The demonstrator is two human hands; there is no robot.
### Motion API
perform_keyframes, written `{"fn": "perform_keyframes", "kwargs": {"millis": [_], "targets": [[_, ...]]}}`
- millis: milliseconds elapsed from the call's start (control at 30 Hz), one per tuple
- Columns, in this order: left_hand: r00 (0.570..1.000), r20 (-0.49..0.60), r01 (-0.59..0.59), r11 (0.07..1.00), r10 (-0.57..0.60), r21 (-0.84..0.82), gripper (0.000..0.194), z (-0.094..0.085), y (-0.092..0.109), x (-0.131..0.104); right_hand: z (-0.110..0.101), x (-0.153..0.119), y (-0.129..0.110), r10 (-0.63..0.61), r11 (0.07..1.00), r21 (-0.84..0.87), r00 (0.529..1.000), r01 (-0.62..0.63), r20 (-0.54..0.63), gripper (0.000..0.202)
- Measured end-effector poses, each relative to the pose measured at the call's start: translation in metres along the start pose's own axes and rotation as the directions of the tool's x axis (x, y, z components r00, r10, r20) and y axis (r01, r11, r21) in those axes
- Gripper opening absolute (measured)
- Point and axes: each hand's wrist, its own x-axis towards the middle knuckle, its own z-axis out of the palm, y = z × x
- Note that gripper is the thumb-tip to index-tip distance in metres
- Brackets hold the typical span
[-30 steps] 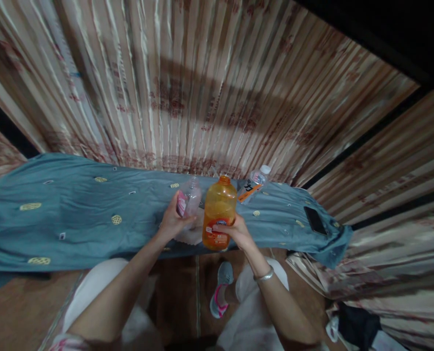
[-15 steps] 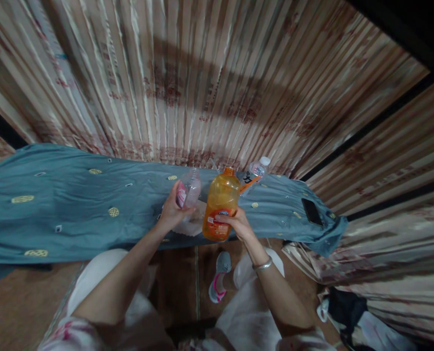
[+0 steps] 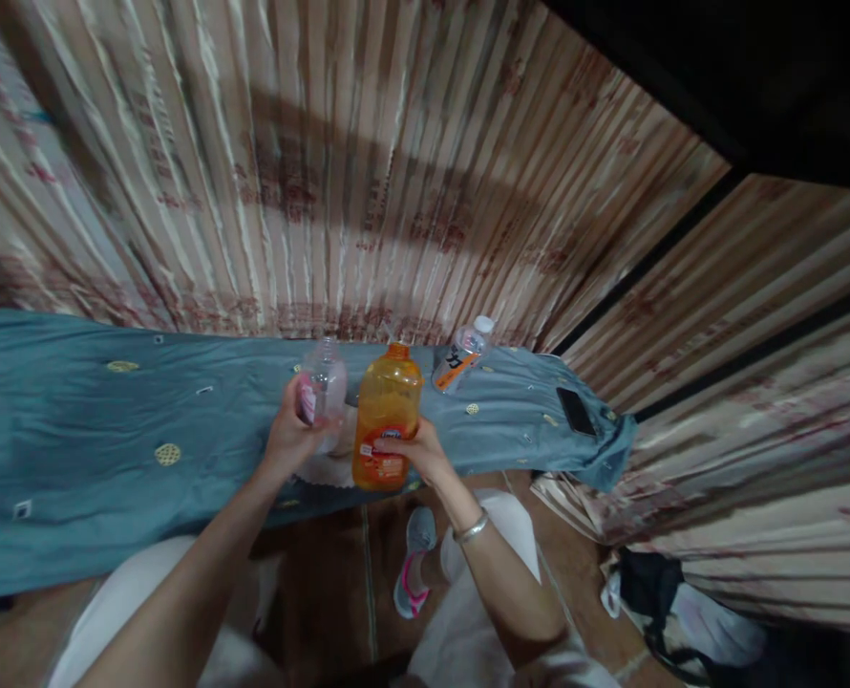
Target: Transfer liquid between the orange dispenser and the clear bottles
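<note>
My left hand point(image 3: 294, 428) is closed around a clear plastic bottle point(image 3: 330, 382) with a pink label and an uncapped neck. Just to its right, my right hand point(image 3: 419, 451) grips a large orange bottle point(image 3: 389, 397) low down, the thumb lying across its red label. This orange bottle is uncapped too and stands about upright, apart from the clear one. Behind the two bottles lies a whitish, scalloped-edged piece point(image 3: 325, 470), mostly hidden. A clear bottle with a white cap and orange label point(image 3: 462, 358) stands tilted in the view, to the right.
A teal patterned cloth point(image 3: 210, 430) covers the long narrow surface. On its right end rests a black phone point(image 3: 576, 411). Pleated curtains point(image 3: 339, 191) hang behind and to the right. Dark and pale items point(image 3: 654, 592) lie on the floor at lower right.
My view has swung to the right, so everything appears farther left. Both hands keep hold of their bottles, which remain side by side.
</note>
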Motion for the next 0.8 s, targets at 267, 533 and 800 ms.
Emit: {"fn": "perform_keyframes", "kwargs": {"millis": [267, 533, 800], "targets": [[0.995, -0.065, 0.065, 0.996, -0.069, -0.061, 0.089, -0.022, 0.020, 0.005, 0.030, 0.008, 0.009, -0.040, 0.997, 0.065, 0.996, 0.034, 0.082, 0.057], [0.961, -0.276, 0.024, 1.000, -0.027, -0.014, 0.101, -0.066, 0.012, 0.013, 0.070, 0.029, 0.019, -0.031, 0.994, 0.108, 0.989, 0.015, 0.143, 0.050], [0.918, -0.395, 0.016, 0.996, 0.020, 0.085, 0.101, -0.110, 0.005, 0.011, 0.138, 0.067, 0.037, -0.055, 0.983, 0.183, 0.978, 0.017, 0.202, 0.046]]}}
